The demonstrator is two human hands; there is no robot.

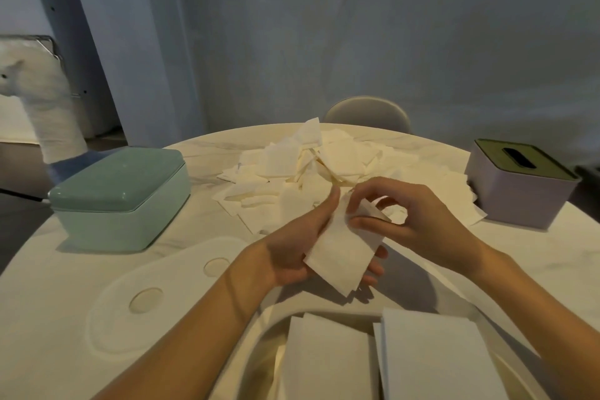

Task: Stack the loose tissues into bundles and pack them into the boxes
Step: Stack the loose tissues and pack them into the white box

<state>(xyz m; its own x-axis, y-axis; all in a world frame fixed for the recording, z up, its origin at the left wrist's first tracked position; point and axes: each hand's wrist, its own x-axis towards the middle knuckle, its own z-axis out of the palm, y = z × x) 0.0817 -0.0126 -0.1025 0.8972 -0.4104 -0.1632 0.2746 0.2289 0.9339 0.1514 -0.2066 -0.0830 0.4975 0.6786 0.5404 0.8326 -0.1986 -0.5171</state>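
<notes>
Cupped palm-up, the left hand carries a small bundle of tissues, thumb pressed along its near edge and fingertips showing beneath the far corner; the right hand pinches one single tissue between thumb and forefinger just above that bundle, the other fingers loosely curled. Step in hand, by my reading: stacking, with nothing yet packed. The next move calls for laying the pinched sheet square on the bundle, edges aligned, before another is drawn.

Counts, largest to smallest. One round table. One white tray with two round recesses, lying near the front edge. Two boxes: a mint-green box at the left, lid shut, and a lilac box at the right with a slotted green lid. One loose heap of tissues at the table's middle, sheets too many to count. Two finished stacks side by side nearest the person.
</notes>
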